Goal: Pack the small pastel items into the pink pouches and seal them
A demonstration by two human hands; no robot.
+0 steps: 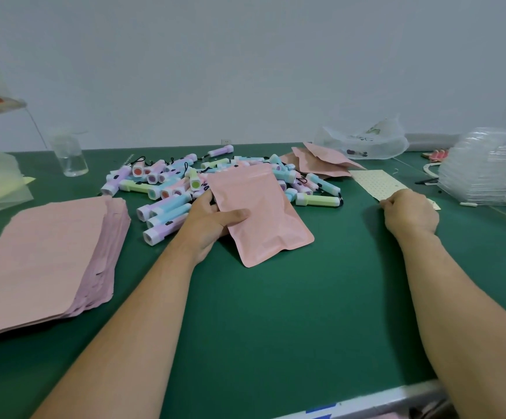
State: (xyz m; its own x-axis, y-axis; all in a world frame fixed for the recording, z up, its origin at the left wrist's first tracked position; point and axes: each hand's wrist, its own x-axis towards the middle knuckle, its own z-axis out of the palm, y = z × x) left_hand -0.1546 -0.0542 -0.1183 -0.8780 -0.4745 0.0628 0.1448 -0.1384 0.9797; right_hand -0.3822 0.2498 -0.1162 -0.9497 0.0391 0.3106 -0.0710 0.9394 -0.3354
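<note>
Your left hand [212, 222] pinches the pink pouch [261, 213] at its left edge, thumb on top and fingers beneath, just in front of the pile of small pastel torches [167, 189] on the green table [306, 313]. The pouch looks light, thin and floppy, probably slick, so take it near the mouth, where the zip strip should stiffen it. Your right hand [409, 211] curls over the dotted sheet [375, 179]; I cannot tell whether it pinches anything.
</note>
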